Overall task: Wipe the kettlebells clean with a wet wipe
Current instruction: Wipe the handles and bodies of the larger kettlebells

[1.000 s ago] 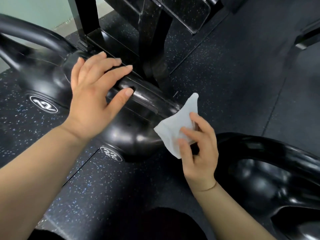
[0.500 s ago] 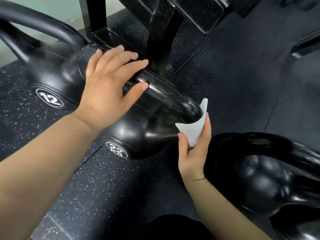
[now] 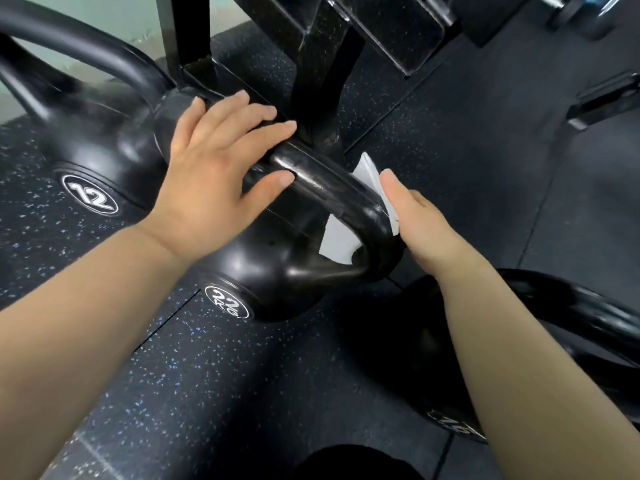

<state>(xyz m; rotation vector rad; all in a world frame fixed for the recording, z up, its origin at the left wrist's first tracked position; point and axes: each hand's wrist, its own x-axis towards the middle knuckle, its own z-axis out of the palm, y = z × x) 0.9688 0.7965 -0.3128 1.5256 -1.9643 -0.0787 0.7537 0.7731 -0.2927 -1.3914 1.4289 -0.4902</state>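
Observation:
A black kettlebell marked 22 (image 3: pixel 277 271) stands on the rubber floor in the middle of the head view. My left hand (image 3: pixel 214 181) lies flat on its handle, fingers spread, thumb against the bar. My right hand (image 3: pixel 419 223) presses a white wet wipe (image 3: pixel 339 242) around the right bend of that handle; parts of the wipe show on both sides of the bar. A kettlebell marked 12 (image 3: pixel 90 147) stands to the left. A third black kettlebell (image 3: pixel 554 323) sits at the lower right, partly behind my right forearm.
A black metal rack frame (image 3: pixel 318 64) rises just behind the 22 kettlebell, its upright close to my left fingertips. More black equipment feet (image 3: pixel 609 105) stand at the right edge. Speckled rubber flooring (image 3: pixel 194 375) lies below, and a pale wall shows at top left.
My right hand has moved up and forward and wrapped the wipe around the handle's right bend. The camera came closer. My left hand stays on the handle.

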